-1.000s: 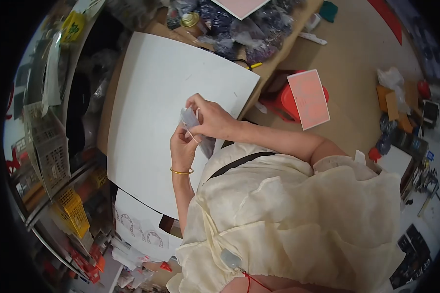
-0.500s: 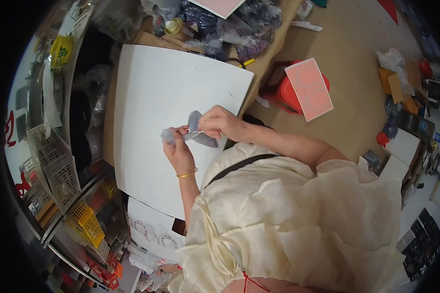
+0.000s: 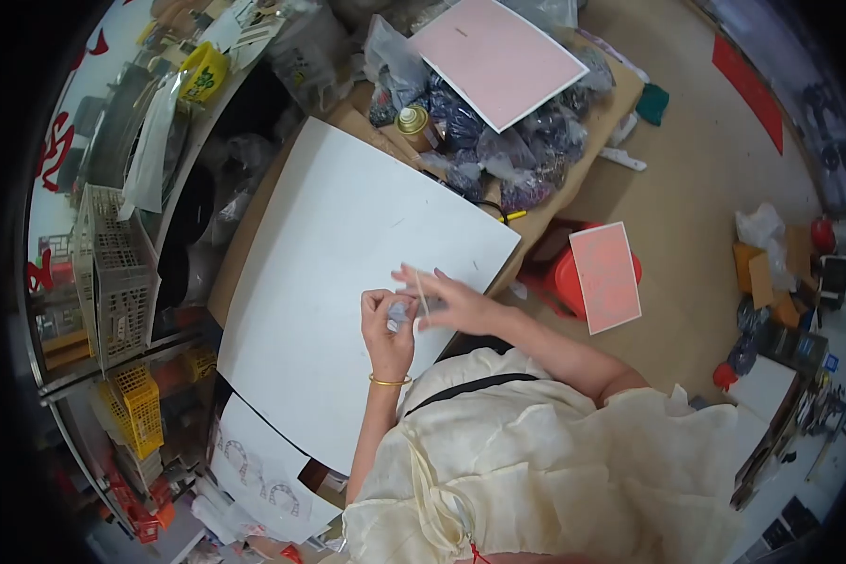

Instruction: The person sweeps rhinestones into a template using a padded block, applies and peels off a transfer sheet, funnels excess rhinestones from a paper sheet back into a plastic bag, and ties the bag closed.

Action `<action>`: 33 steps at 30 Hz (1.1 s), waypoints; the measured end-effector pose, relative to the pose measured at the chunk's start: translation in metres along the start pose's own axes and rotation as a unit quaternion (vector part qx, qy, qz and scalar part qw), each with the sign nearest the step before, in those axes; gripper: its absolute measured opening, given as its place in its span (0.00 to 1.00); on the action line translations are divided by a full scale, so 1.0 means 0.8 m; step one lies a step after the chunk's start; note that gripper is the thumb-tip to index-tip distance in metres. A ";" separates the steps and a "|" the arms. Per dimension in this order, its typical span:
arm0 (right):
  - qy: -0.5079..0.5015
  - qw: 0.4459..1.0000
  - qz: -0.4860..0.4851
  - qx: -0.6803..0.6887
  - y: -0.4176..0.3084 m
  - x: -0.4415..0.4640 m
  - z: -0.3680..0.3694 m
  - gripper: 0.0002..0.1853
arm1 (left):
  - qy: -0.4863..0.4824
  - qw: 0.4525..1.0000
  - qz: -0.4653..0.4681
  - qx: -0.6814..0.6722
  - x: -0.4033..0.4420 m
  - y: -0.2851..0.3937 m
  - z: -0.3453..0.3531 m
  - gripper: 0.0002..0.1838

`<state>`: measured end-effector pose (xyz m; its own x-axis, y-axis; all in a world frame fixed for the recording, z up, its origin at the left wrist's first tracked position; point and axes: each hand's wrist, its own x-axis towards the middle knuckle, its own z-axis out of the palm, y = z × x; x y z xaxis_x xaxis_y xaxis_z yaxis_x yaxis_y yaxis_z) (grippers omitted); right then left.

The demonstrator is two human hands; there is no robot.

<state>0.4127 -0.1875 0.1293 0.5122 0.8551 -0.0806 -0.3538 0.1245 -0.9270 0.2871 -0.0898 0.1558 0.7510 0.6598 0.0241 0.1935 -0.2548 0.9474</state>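
My left hand (image 3: 387, 331) is closed around a small bunched grey plastic bag (image 3: 399, 315), and a gold bangle circles that wrist. Much of the bag is hidden by my fingers. Just right of it, my right hand (image 3: 453, 303) has its fingers spread, with a thin pale rubber band (image 3: 422, 293) stretched across them close to the bag. Both hands are above the lower right part of a large white board (image 3: 348, 244).
Filled plastic bags (image 3: 526, 155), a spray can (image 3: 415, 127) and a pink sheet (image 3: 498, 61) lie beyond the board. Another pink sheet (image 3: 606, 277) rests on a red stool (image 3: 566, 273) to the right. Shelves with a yellow basket (image 3: 139, 409) stand left.
The grey bag, spread out between both hands before, is now bunched in my left hand. My right hand has opened its fingers with the rubber band across them. The camera view has shifted.
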 end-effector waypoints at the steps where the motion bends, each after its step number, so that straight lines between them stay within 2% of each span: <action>1: -0.049 0.987 -0.048 -0.148 -0.007 -0.004 -0.002 0.18 | 0.006 1.000 -0.002 0.029 0.000 -0.001 0.001 0.06; 2: -0.097 0.947 -0.096 -0.291 -0.013 -0.007 -0.005 0.16 | 0.011 0.998 -0.004 0.059 0.000 -0.002 0.003 0.06; 3: -0.140 0.882 -0.142 -0.426 -0.016 -0.011 -0.007 0.15 | 0.014 0.996 -0.006 0.087 -0.001 -0.003 0.005 0.06; 9: -0.136 0.909 -0.080 -0.385 -0.027 -0.012 -0.016 0.08 | 0.079 0.996 -0.043 -0.019 -0.001 0.020 0.001 0.05; 13: -0.108 0.935 -0.022 -0.337 -0.056 -0.023 -0.007 0.03 | 0.146 0.967 -0.060 -0.201 -0.007 0.026 0.007 0.03; 19: -0.158 0.926 0.009 -0.342 -0.076 -0.013 -0.007 0.03 | 0.208 0.951 -0.100 -0.206 -0.013 0.026 -0.004 0.02; 23: -0.108 0.971 0.090 -0.193 -0.078 -0.004 -0.003 0.04 | 0.252 0.957 0.013 -0.140 -0.011 0.035 -0.005 0.02; 24: -0.113 0.970 0.091 -0.193 -0.080 -0.001 -0.004 0.04 | 0.258 0.956 0.011 -0.138 -0.011 0.034 -0.007 0.02; 28: -0.297 0.913 -0.051 -0.275 -0.085 0.012 -0.009 0.07 | 0.252 0.938 -0.083 -0.222 -0.009 0.025 -0.016 0.03; 31: -0.296 0.909 -0.075 -0.282 -0.086 0.017 -0.005 0.08 | 0.241 0.954 -0.034 -0.172 -0.014 0.017 -0.015 0.02; 32: -0.178 0.963 -0.007 -0.202 -0.088 0.020 -0.003 0.08 | 0.231 0.962 -0.008 -0.148 -0.013 0.014 -0.014 0.02; 33: -0.055 0.989 0.063 -0.118 -0.093 0.024 -0.002 0.09 | 0.222 0.967 0.016 -0.125 -0.013 0.013 -0.013 0.02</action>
<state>0.4498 -0.1810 0.1961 0.3820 0.9078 -0.1729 -0.2099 -0.0970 -0.9729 0.2752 -0.0922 0.1689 0.3989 0.9066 0.1375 -0.0257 -0.1388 0.9900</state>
